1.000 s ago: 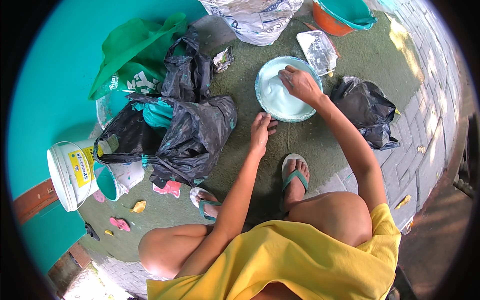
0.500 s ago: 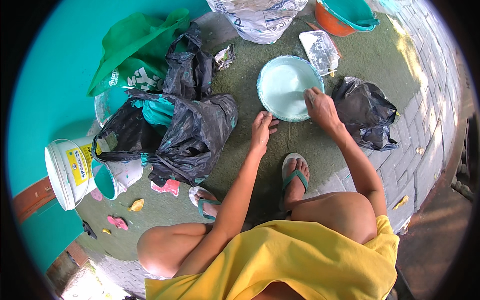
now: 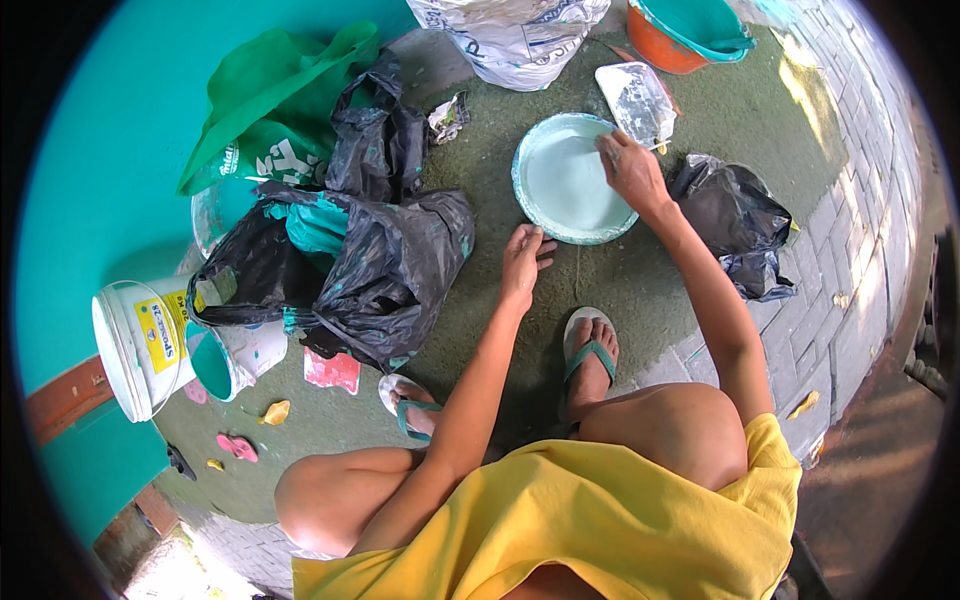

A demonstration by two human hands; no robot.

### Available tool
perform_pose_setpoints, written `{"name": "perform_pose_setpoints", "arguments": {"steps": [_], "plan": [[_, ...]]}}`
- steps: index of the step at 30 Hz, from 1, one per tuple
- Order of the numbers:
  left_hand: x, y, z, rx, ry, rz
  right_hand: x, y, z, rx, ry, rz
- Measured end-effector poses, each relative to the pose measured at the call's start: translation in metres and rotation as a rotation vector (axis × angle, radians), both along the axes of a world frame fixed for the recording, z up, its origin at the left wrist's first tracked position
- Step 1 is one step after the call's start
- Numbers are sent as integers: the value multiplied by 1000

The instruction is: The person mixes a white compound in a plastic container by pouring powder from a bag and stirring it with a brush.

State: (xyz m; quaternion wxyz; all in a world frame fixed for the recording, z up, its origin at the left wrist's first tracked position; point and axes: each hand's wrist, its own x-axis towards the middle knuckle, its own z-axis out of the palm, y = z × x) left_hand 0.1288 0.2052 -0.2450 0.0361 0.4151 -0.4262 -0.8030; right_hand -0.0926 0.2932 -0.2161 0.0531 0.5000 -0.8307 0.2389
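Observation:
A round basin (image 3: 560,180) with a paint-speckled bluish rim sits on the ground in front of me, holding pale, milky liquid. My left hand (image 3: 524,262) grips its rim at the near left, some fingers bent beneath the edge. Over the right part of the basin is my right hand (image 3: 634,176), its fingers pinched together and pointing at the liquid. Whatever the pinch holds is hidden by the fingers; the hand looks smeared with pale residue.
Left lie black plastic bags (image 3: 395,270), a green bag (image 3: 270,110), a white bucket (image 3: 128,350) and a smaller paint-stained pail (image 3: 240,355). Right is another black bag (image 3: 735,215). Beyond the basin are a whitish tray (image 3: 638,105), a white sack (image 3: 510,40) and an orange bucket (image 3: 670,45).
My right hand has moved up and slightly left, away from the near rim and over the basin's right side. My left hand stays at the rim.

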Motion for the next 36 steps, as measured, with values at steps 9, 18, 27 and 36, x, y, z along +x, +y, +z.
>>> {"name": "perform_pose_setpoints", "arguments": {"steps": [9,18,27,36], "plan": [[6,-5,-4,1,-3,7,48,5,6,127,-152,271],[4,-7,4,-175,-34,-33,1,-12,18,106,-92,4],[-70,-47,77,-1015,82,-178,51,13,3,140,-260,212],[-255,-55,79,-1827,547,-895,51,41,20,119,-349,238]]}}
